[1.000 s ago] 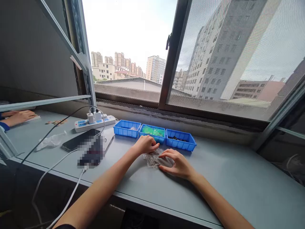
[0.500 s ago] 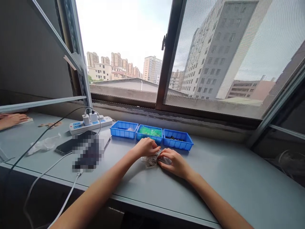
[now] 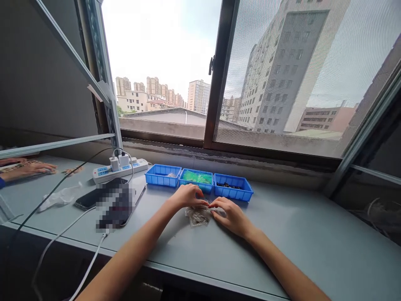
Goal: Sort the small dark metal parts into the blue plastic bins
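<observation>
One crinkled, see-through plastic bag (image 3: 198, 218) with blurred grey-brown bits inside lies on the table (image 3: 300, 221), between the front edge and three blue trays (image 3: 233, 194) near the back edge. Its visible lower side faces the front edge; partly covered, its long axis is unclear. Left hand (image 3: 187, 195) and right hand (image 3: 231, 214) curl at it, fingertips nearly meeting; whether either grips, I cannot tell. Tabletop stretches widest toward the right end.
</observation>
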